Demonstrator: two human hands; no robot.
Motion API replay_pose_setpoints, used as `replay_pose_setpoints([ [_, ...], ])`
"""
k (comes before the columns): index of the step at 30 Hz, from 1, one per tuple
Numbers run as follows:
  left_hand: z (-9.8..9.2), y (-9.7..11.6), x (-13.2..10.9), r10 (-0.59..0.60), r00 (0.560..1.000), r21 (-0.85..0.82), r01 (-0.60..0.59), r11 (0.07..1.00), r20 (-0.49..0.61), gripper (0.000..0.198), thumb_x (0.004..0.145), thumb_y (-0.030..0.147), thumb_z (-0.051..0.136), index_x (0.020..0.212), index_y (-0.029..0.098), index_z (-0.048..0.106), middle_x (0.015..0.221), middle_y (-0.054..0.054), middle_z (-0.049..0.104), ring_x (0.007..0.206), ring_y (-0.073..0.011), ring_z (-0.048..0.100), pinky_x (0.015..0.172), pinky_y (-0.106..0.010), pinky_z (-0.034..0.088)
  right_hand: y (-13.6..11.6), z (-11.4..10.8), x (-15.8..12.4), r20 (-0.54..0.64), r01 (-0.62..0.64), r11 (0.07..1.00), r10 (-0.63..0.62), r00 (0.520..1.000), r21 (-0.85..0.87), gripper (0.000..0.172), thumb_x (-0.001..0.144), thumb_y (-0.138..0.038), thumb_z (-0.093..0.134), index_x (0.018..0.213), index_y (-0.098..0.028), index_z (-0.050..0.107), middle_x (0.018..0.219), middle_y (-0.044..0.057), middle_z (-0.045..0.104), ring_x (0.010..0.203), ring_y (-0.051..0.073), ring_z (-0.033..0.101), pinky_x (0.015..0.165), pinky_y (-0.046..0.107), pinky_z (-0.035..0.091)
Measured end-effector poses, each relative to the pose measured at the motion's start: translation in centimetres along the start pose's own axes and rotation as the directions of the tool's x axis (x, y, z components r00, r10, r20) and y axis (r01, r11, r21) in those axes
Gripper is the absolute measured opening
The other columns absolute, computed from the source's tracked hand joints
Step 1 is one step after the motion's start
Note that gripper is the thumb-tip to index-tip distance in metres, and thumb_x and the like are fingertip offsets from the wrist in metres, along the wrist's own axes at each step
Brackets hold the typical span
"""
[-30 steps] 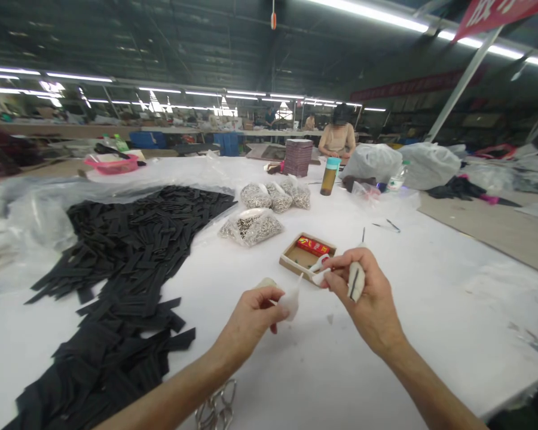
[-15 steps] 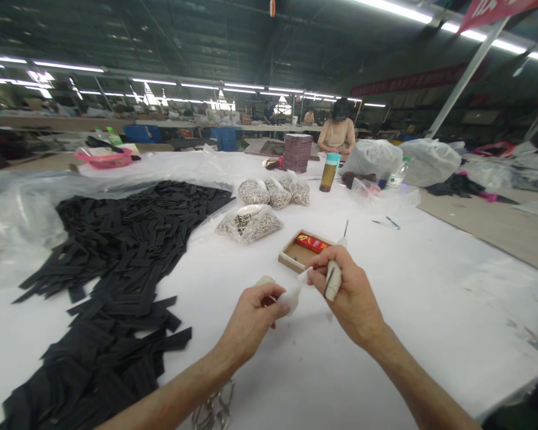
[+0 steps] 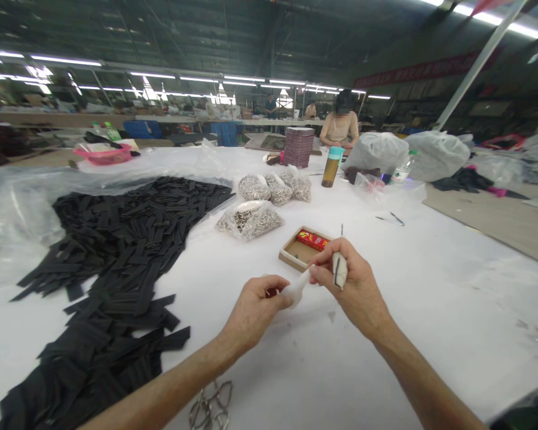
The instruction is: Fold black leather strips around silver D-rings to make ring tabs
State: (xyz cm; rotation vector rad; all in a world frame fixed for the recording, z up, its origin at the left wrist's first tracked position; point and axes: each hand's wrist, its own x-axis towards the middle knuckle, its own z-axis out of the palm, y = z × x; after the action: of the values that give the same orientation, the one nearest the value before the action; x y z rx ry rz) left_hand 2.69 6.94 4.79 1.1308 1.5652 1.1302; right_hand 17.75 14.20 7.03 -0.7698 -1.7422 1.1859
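My left hand is closed around a small white translucent squeeze bottle with a tapered tip. At that tip, the thumb and finger of my right hand pinch together. Tucked in the same right hand is a thin tool with a cream wrapped handle; its dark slim end pokes up beyond the fingers. Just behind the hands lies a shallow cardboard tray with a red and yellow box inside. Several metal rings rest near my left forearm.
Black strips are heaped along the left. Clear bags of metal rings sit mid-table, with a drink bottle and a maroon stack behind. Tweezers lie to the right. Another person works at the back.
The bottle's tip and the small white piece in my right fingers, apart before, now meet in one line. The bottle has tilted up towards my right hand. The view has shifted slightly.
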Motion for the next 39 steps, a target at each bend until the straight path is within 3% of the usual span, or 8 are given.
replay_pose_setpoints([
  [8,0.4,-0.5,0.4,0.007,1.000,0.158,-0.006,0.987,-0.005,0.011,0.067,0.024,0.056,0.070,0.017,0.064,0.057,0.004,0.047,0.052,-0.0095,0.038,0.049,-0.021,0.027,0.9,-0.3,-0.2,0.043,-0.001,0.995,0.006,0.999,-0.101,0.008,0.079,-0.022,0.057,0.082,-0.021,0.050,0.070,-0.003,0.062,0.066,0.014,0.058,0.063,0.027,0.045],
  [16,0.7,0.3,1.7,0.142,0.990,0.451,-0.129,0.883,0.005,0.009,0.067,0.018,0.050,0.065,0.018,0.059,0.055,0.005,0.046,0.053,-0.0104,0.039,0.049,-0.022,0.026,1.5,0.1,0.3,-0.001,-0.040,0.996,0.040,0.999,-0.082,0.011,0.078,-0.026,0.058,0.079,-0.022,0.048,0.068,-0.003,0.063,0.064,0.015,0.058,0.062,0.026,0.044],
  [21,0.4,1.2,3.4,0.222,0.974,0.382,-0.219,0.898,0.038,0.016,0.067,0.016,0.049,0.073,0.018,0.063,0.063,0.003,0.056,0.057,-0.0115,0.046,0.052,-0.021,0.034,2.1,-0.8,1.1,-0.116,-0.031,0.997,0.023,0.993,-0.070,0.016,0.075,-0.029,0.061,0.086,-0.021,0.053,0.072,-0.001,0.062,0.064,0.014,0.056,0.060,0.026,0.044],
  [25,-0.2,1.6,6.2,0.225,0.974,0.362,-0.204,0.910,-0.015,0.019,0.068,0.017,0.050,0.080,0.016,0.064,0.071,0.001,0.062,0.059,-0.0126,0.052,0.052,-0.022,0.037,3.9,-2.5,1.8,-0.295,0.014,0.999,-0.027,0.955,-0.047,0.014,0.078,-0.031,0.057,0.085,-0.022,0.049,0.080,0.001,0.064,0.064,0.014,0.057,0.059,0.024,0.043],
  [27,-0.4,1.7,8.2,0.207,0.977,0.412,-0.168,0.896,-0.050,0.016,0.067,0.017,0.052,0.078,0.015,0.064,0.068,0.001,0.060,0.056,-0.0126,0.051,0.049,-0.022,0.037,5.3,-3.3,2.0,-0.333,-0.007,0.992,-0.037,0.942,-0.130,0.015,0.080,-0.034,0.054,0.085,-0.022,0.048,0.080,0.002,0.065,0.065,0.014,0.057,0.059,0.024,0.043],
  [30,-0.4,1.8,11.4,0.194,0.977,0.498,-0.125,0.858,-0.090,0.009,0.065,0.014,0.058,0.072,0.014,0.063,0.060,0.002,0.055,0.055,-0.0126,0.049,0.050,-0.023,0.036,7.2,-4.0,2.1,-0.328,-0.088,0.949,-0.017,0.944,-0.302,0.016,0.082,-0.038,0.050,0.086,-0.022,0.051,0.074,0.001,0.064,0.063,0.015,0.056,0.058,0.024,0.042],
  [33,0.2,1.8,14.1,0.173,0.979,0.589,-0.078,0.805,-0.107,0.006,0.065,0.013,0.064,0.071,0.013,0.062,0.060,0.003,0.053,0.059,-0.0129,0.050,0.056,-0.025,0.040,7.9,-4.5,2.1,-0.321,-0.101,0.931,-0.018,0.947,-0.349,0.017,0.082,-0.039,0.049,0.087,-0.022,0.051,0.068,0.000,0.061,0.059,0.015,0.054,0.056,0.024,0.041],
  [39,1.7,1.3,17.9,0.130,0.990,0.741,-0.052,0.670,-0.048,0.016,0.082,0.028,0.060,0.086,0.012,0.060,0.091,-0.004,0.061,0.084,-0.0169,0.058,0.077,-0.036,0.047,7.8,-5.2,2.0,-0.308,-0.113,0.857,-0.055,0.950,-0.502,0.012,0.084,-0.034,0.044,0.087,-0.024,0.050,0.058,-0.003,0.053,0.050,0.015,0.045,0.051,0.024,0.035],
])
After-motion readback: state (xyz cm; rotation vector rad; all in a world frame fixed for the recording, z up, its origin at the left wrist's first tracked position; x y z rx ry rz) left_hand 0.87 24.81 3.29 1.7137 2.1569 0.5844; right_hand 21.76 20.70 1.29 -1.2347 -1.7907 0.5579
